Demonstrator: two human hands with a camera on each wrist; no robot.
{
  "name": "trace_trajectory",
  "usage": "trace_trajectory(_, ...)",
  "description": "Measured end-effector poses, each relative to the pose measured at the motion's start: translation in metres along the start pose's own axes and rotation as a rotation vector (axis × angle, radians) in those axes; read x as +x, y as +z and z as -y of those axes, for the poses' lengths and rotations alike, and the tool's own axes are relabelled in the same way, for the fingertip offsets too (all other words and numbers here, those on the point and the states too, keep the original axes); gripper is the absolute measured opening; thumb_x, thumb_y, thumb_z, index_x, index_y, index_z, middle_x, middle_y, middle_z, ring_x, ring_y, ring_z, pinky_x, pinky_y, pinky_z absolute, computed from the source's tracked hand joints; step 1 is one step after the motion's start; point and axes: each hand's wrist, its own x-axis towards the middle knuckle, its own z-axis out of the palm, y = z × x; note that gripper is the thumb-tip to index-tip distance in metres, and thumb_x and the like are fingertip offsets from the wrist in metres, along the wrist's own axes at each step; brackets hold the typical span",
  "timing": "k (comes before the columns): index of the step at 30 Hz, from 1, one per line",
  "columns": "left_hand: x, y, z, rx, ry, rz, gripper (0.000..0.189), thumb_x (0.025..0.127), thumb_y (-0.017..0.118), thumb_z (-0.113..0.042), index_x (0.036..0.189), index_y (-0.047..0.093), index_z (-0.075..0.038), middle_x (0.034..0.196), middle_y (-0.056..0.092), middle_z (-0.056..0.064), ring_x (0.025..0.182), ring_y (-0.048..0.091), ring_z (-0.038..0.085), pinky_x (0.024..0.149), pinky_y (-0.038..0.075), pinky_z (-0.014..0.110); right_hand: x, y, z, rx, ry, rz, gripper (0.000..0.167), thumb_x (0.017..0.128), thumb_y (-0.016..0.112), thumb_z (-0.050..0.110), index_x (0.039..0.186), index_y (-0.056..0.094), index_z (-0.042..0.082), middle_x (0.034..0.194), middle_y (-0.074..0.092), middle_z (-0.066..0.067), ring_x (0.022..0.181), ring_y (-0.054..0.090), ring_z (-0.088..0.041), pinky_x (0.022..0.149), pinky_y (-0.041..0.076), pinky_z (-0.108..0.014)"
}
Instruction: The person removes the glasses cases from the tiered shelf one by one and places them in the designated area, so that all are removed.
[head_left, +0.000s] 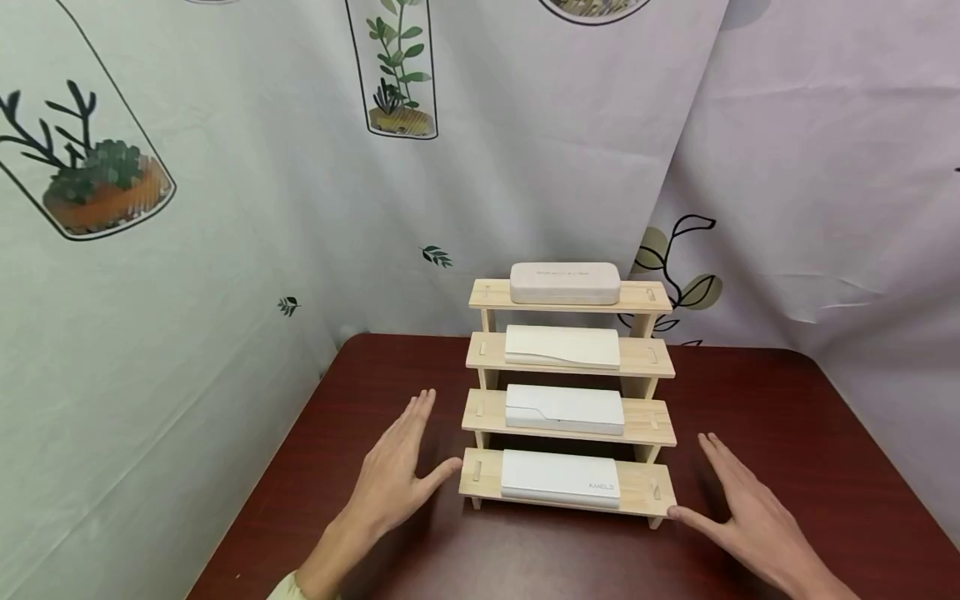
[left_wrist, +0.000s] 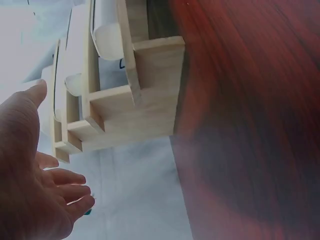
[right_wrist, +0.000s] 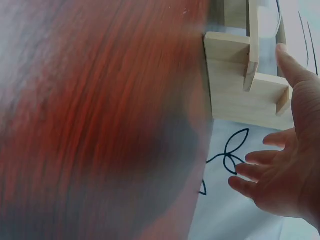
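Observation:
A four-tier light wooden stepped rack stands on the dark red table, with one oblong case on each tier. The top tier bears a beige rounded case, and below it lies a cream flap case. Lower down are a white flap case and, on the bottom tier, a white case with grey lettering. My left hand is beside the rack's left end, fingers straight, thumb tip right at the bottom shelf. On the other side my right hand mirrors it, thumb tip by the shelf's right corner. Neither hand holds anything.
The glossy table reaches out on both sides of the rack. Behind and to the left hangs a pale cloth printed with plants in glass jars. More cloth closes off the right side.

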Motion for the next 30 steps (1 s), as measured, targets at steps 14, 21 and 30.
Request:
trace_trajectory(14,0.005,0.001,-0.022,-0.089,0.104,-0.032,0.108,0.088,0.087,-0.048,0.171,0.024,-0.018,0.167,0.041,0.008,0.150,0.044,0.029,0.111,0.048,0.056,0.000,0.008,0.011,0.128,0.005,-0.025,0.117,0.076,0.095,0.050,0.165,0.034,0.004,0.156,0.045,-0.033,0.137,0.048,-0.056,0.098,0.046,-0.071)
trace_trajectory(21,0.004,0.004,-0.028,-0.155,0.127,-0.021,0.109,0.087,0.089,-0.045,0.171,0.024,-0.020,0.165,0.043,0.013,0.146,0.051,0.029,0.108,0.051,0.053,0.000,0.014,0.011,0.139,-0.003,-0.056,0.115,0.070,0.100,0.045,0.160,0.042,0.002,0.151,0.052,-0.033,0.132,0.053,-0.054,0.095,0.048,-0.068)
trace_trajectory(30,0.003,0.012,-0.032,-0.223,0.209,-0.033,0.097,0.084,0.093,-0.031,0.162,0.042,-0.004,0.158,0.053,0.011,0.139,0.057,0.027,0.103,0.056,0.049,0.001,0.024,0.011,0.138,-0.079,-0.151,0.105,0.065,0.103,0.037,0.150,0.056,0.000,0.137,0.065,-0.030,0.116,0.067,-0.048,0.089,0.042,-0.009)
